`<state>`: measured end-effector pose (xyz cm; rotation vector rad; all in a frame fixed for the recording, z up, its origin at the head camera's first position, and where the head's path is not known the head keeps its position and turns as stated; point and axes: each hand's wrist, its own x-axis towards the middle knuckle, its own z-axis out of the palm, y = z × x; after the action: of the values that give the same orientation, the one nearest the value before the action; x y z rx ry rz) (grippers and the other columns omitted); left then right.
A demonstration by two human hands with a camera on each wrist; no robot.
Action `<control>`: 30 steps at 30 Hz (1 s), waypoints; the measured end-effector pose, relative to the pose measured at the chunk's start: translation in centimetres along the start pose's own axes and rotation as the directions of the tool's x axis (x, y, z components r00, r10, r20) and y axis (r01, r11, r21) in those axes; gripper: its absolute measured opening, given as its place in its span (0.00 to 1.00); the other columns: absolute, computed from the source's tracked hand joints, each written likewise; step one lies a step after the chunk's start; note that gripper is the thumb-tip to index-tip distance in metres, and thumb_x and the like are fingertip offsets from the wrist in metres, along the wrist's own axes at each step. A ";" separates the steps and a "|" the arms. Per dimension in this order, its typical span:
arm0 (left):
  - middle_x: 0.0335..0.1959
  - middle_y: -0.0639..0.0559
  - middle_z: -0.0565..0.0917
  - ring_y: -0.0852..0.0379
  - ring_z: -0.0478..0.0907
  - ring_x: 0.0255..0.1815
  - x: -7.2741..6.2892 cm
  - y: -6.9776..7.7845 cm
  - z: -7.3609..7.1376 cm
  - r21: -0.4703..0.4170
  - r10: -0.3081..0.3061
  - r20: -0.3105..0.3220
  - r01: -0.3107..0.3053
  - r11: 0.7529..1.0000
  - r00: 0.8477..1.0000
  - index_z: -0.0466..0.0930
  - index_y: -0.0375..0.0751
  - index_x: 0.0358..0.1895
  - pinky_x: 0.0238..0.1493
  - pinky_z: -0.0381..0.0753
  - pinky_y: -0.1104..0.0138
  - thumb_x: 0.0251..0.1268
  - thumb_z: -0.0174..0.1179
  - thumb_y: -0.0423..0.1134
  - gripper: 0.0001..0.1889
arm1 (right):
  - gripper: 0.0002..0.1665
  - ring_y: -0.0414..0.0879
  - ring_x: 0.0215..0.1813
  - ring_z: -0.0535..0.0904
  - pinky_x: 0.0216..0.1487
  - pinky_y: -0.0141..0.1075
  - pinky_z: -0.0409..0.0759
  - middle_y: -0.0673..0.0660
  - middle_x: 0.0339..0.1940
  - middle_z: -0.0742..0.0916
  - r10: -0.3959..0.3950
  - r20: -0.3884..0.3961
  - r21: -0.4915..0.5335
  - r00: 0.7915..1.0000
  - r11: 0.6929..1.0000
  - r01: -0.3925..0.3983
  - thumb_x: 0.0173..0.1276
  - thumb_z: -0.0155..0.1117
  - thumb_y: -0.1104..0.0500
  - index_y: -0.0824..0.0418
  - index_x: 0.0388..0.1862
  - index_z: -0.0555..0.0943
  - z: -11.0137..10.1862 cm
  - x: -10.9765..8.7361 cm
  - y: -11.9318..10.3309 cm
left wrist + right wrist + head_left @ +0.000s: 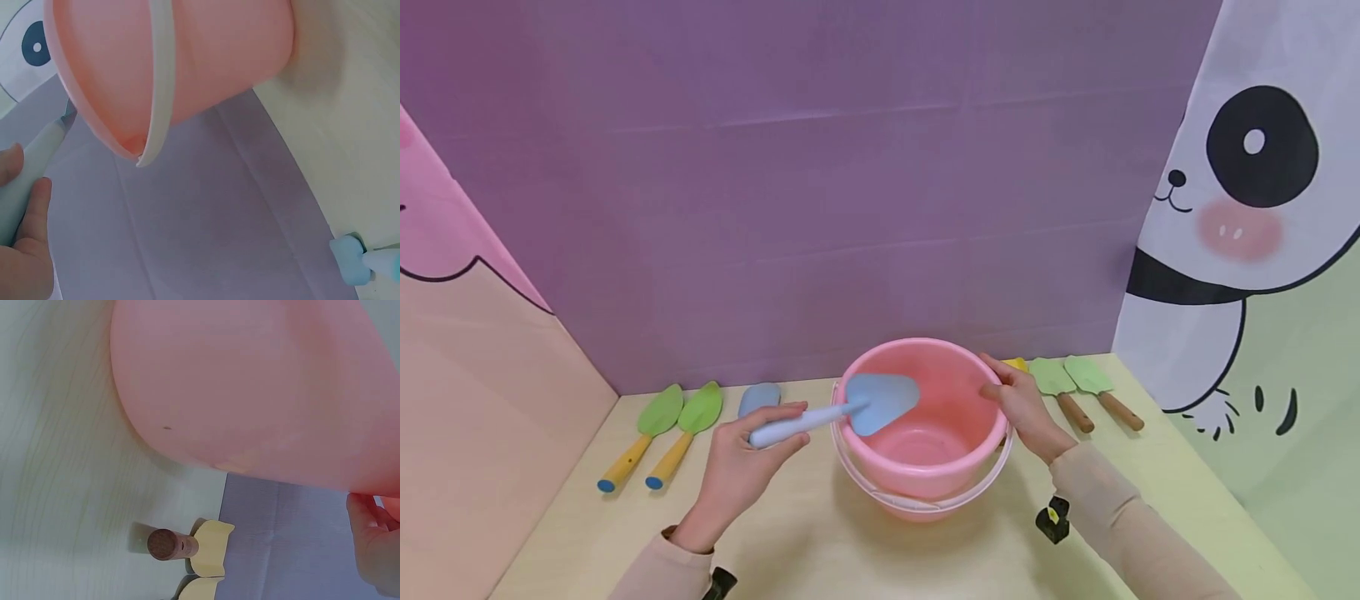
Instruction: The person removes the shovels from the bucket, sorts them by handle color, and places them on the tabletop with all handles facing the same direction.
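Note:
My left hand [747, 467] grips the pale handle of a blue toy shovel [880, 403]. The shovel's blade is over the near-left rim of a pink bucket [917, 479], tilted toward the opening. With thumb inside and fingers outside, my right hand [1026, 408] holds the bucket's right rim. The bucket's white carry handle [925, 505] hangs down its front. In the left wrist view the left hand [28, 250] pinches the shovel handle [28, 169] beside the bucket [237, 50]. The right wrist view shows the right hand [378, 544] at the bucket's edge [250, 394].
Two green leaf-shaped shovels [658, 412] with yellow handles lie at the left. Another blue shovel [760, 398] lies behind the left hand. At the right are two light green shovels [1052, 377] with brown handles, beside a yellow piece [1017, 364]. A purple wall [850, 208] stands behind.

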<state>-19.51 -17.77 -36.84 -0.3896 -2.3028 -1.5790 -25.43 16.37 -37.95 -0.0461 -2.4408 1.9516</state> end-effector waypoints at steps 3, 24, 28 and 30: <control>0.45 0.52 0.84 0.67 0.78 0.39 -0.2 0.4 -0.6 -0.019 -0.033 -0.023 0.032 0.999 0.999 0.84 0.44 0.42 0.28 0.77 0.72 0.45 0.70 0.37 0.16 | 0.37 0.52 0.68 0.64 0.62 0.37 0.69 0.58 0.70 0.64 0.003 -0.001 -0.007 1.000 1.000 -0.003 0.57 0.51 0.69 0.62 0.69 0.61 0.0 -0.1 -0.1; 0.37 0.72 0.83 0.65 0.73 0.36 -0.5 -2.9 -3.3 -0.199 -0.347 -0.333 0.294 0.935 0.877 0.83 0.42 0.46 0.32 0.72 0.79 0.44 0.70 0.35 0.20 | 0.36 0.52 0.68 0.63 0.64 0.42 0.65 0.59 0.71 0.64 0.010 0.002 -0.007 1.000 1.000 -0.010 0.59 0.48 0.70 0.62 0.69 0.60 0.0 0.0 0.0; 0.36 0.70 0.83 0.65 0.75 0.37 -0.3 -4.5 -2.7 -0.255 -0.366 -0.366 0.286 0.924 0.856 0.82 0.40 0.47 0.34 0.73 0.79 0.45 0.70 0.36 0.20 | 0.36 0.52 0.68 0.64 0.63 0.41 0.67 0.58 0.71 0.65 0.019 0.006 -0.006 1.000 1.000 -0.019 0.59 0.48 0.69 0.61 0.69 0.60 0.0 0.0 0.0; 0.36 0.70 0.82 0.65 0.76 0.38 -0.3 -5.3 -2.2 -0.288 -0.386 -0.358 0.293 0.912 0.850 0.82 0.40 0.48 0.35 0.74 0.79 0.46 0.70 0.38 0.21 | 0.36 0.51 0.67 0.65 0.62 0.40 0.68 0.57 0.71 0.64 0.024 0.006 -0.007 1.000 1.000 -0.024 0.59 0.48 0.69 0.60 0.70 0.60 0.0 0.0 -0.1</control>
<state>-21.13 -21.66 -40.69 0.3066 -1.9462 -1.8794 -25.46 16.35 -37.90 -0.0690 -2.4627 1.9553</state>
